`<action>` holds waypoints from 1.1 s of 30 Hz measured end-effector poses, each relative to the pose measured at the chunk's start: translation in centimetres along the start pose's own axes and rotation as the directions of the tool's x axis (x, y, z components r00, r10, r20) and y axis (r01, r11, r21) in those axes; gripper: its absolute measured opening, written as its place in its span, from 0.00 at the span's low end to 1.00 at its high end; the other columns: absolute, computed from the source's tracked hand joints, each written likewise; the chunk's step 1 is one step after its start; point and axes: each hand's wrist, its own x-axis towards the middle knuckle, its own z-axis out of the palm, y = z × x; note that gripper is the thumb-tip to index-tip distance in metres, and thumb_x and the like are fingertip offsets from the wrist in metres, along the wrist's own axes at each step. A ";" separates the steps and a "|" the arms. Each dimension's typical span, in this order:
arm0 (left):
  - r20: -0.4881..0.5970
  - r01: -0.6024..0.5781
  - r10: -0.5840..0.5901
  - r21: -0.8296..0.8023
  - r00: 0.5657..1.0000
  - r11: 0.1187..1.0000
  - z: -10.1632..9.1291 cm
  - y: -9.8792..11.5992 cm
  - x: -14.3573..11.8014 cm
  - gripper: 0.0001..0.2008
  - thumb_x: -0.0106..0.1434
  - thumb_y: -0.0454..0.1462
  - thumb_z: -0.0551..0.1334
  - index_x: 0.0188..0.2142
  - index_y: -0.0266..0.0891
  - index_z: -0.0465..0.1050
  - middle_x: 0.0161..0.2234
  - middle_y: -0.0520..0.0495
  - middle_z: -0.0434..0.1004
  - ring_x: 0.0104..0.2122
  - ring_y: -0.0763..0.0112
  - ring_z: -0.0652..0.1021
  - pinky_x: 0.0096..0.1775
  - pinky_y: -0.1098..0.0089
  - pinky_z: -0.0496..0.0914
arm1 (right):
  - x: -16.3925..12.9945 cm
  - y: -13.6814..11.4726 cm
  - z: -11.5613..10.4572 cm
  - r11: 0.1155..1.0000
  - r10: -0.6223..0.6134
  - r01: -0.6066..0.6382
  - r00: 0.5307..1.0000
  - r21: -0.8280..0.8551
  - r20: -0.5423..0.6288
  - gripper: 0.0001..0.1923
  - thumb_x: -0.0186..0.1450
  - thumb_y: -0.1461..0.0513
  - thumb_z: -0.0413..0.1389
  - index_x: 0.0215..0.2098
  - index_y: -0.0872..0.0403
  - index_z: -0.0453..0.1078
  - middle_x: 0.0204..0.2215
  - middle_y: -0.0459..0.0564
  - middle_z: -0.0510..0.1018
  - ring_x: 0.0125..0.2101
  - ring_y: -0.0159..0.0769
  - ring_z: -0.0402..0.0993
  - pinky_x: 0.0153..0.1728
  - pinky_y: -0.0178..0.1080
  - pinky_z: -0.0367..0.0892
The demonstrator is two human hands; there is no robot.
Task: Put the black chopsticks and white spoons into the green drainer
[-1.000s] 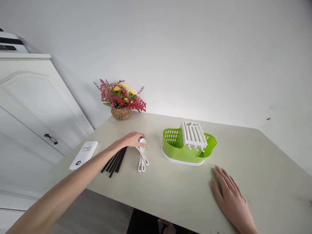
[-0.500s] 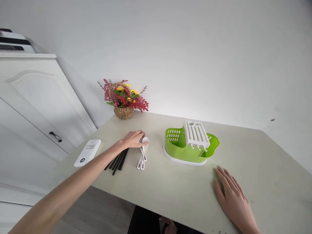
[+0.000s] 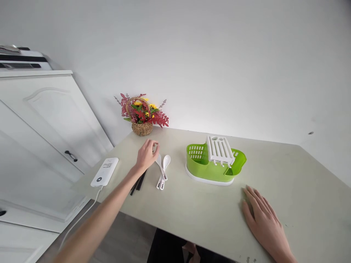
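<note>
My left hand [image 3: 146, 155] reaches out over the table and pinches the bowl end of a white spoon [image 3: 161, 170], whose handle slants down towards the table. Two more white spoons [image 3: 165, 163] lie just right of it. Black chopsticks [image 3: 138, 182] lie partly hidden under my left wrist. A green cutlery drainer [image 3: 216, 168] with a white slotted rack [image 3: 220, 149] stands to the right of the spoons. My right hand [image 3: 262, 218] rests flat on the table near the front edge, fingers apart, holding nothing.
A wicker basket of red and yellow flowers [image 3: 142, 116] stands at the back by the wall. A white flat device [image 3: 105, 171] with a cable lies at the table's left edge. A white cabinet [image 3: 49, 120] stands to the left of the beige table [image 3: 208, 215].
My left hand has closed on one spoon's bowl and lifted that end, turning it away from the other spoons. The view has shifted a little. My right hand has stayed put.
</note>
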 end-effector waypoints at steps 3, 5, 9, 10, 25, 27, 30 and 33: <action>0.039 0.227 -0.226 -0.007 0.973 0.974 -0.2 1.8 -2.2 0.10 0.73 0.44 0.54 0.47 0.43 0.67 0.33 0.50 0.79 0.35 0.63 0.81 0.35 0.68 0.67 | 0.0 0.0 0.1 1.000 0.003 -0.003 1.000 -0.002 -0.008 0.32 0.75 0.49 0.39 0.70 0.54 0.60 0.70 0.50 0.63 0.71 0.45 0.53 0.71 0.53 0.50; 0.148 0.339 -0.338 0.021 0.930 0.941 -0.1 3.0 -4.1 0.10 0.73 0.46 0.54 0.46 0.43 0.65 0.30 0.51 0.79 0.35 0.61 0.82 0.32 0.69 0.65 | 0.0 0.1 0.2 1.000 0.002 -0.002 1.000 -0.004 -0.016 0.32 0.75 0.49 0.39 0.70 0.54 0.61 0.70 0.50 0.64 0.71 0.45 0.53 0.71 0.53 0.50; 0.318 0.421 -0.437 0.123 0.841 0.899 0.1 5.0 -7.5 0.18 0.73 0.53 0.52 0.46 0.41 0.61 0.34 0.45 0.82 0.36 0.57 0.83 0.30 0.68 0.64 | 0.1 0.1 0.2 1.000 -0.007 0.007 1.000 -0.005 -0.019 0.32 0.75 0.49 0.39 0.69 0.55 0.61 0.70 0.51 0.64 0.71 0.45 0.53 0.71 0.53 0.50; 0.336 0.415 -0.439 0.142 0.833 0.898 0.0 5.4 -8.1 0.21 0.72 0.55 0.52 0.47 0.41 0.61 0.35 0.43 0.82 0.36 0.55 0.84 0.31 0.68 0.64 | 0.1 0.2 0.2 1.000 -0.010 0.010 1.000 -0.005 -0.018 0.32 0.75 0.49 0.39 0.69 0.55 0.61 0.70 0.51 0.64 0.71 0.45 0.53 0.71 0.52 0.50; 0.423 0.296 -0.313 0.108 0.850 0.949 -0.9 5.9 -9.7 0.10 0.72 0.44 0.54 0.47 0.44 0.57 0.34 0.50 0.81 0.35 0.61 0.83 0.29 0.69 0.64 | 0.2 -0.1 0.2 1.000 0.014 -0.015 1.000 -0.006 -0.024 0.31 0.75 0.49 0.38 0.68 0.54 0.63 0.70 0.48 0.64 0.71 0.43 0.54 0.71 0.52 0.52; 0.429 0.290 -0.310 0.113 0.848 0.950 -1.0 5.7 -9.9 0.10 0.73 0.44 0.53 0.48 0.43 0.56 0.34 0.49 0.81 0.35 0.60 0.83 0.29 0.69 0.64 | 0.2 -0.1 0.2 1.000 0.004 -0.004 1.000 -0.007 -0.030 0.31 0.75 0.49 0.39 0.68 0.54 0.63 0.69 0.49 0.65 0.71 0.43 0.54 0.71 0.52 0.51; 0.435 0.285 -0.312 0.129 0.845 0.950 -1.2 5.4 -10.0 0.10 0.73 0.44 0.53 0.49 0.43 0.56 0.36 0.48 0.81 0.37 0.60 0.83 0.29 0.69 0.63 | 0.2 0.0 0.3 1.000 -0.010 0.010 0.999 -0.007 -0.041 0.31 0.75 0.50 0.39 0.68 0.55 0.63 0.69 0.50 0.65 0.71 0.44 0.54 0.71 0.52 0.51; 0.440 0.284 -0.313 0.132 0.842 0.950 -1.3 5.3 -10.0 0.10 0.74 0.43 0.52 0.50 0.43 0.56 0.36 0.47 0.81 0.37 0.59 0.83 0.30 0.70 0.63 | 0.2 0.0 0.4 1.000 -0.010 0.010 0.999 -0.005 -0.045 0.30 0.75 0.50 0.40 0.68 0.55 0.63 0.69 0.51 0.65 0.71 0.44 0.54 0.71 0.52 0.51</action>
